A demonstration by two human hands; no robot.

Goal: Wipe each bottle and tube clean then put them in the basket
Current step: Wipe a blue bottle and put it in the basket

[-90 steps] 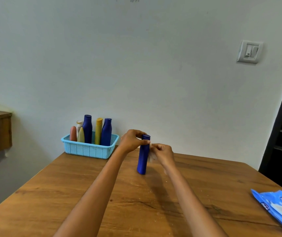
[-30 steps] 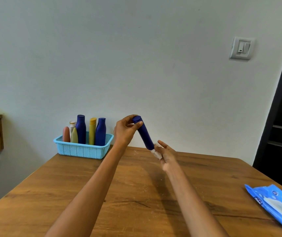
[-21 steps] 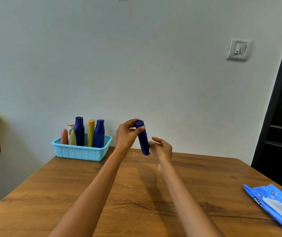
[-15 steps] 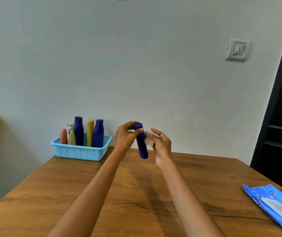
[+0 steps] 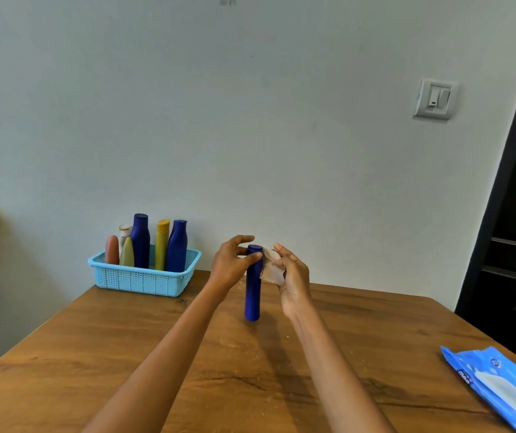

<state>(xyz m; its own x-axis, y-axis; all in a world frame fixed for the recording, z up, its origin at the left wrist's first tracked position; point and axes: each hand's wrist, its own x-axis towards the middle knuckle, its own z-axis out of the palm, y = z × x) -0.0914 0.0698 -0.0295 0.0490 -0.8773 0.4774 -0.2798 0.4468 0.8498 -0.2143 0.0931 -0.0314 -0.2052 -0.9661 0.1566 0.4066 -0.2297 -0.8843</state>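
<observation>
- A dark blue tube [image 5: 252,285] is seen upright at mid-bench, its lower end on or just above the wooden bench [image 5: 125,354]; contact cannot be told
- The tube's top is pinched by the left hand [image 5: 231,264], thumb and fingers curled round the cap
- A crumpled wipe [image 5: 270,266] is held in the right hand [image 5: 292,276], fingers loosely bent, just beside the tube's upper part
- A light blue basket [image 5: 144,276] is noted at the bench's far left, holding six bottles and tubes upright
- A blue wipes pack [image 5: 500,389] lies at the right edge
</observation>
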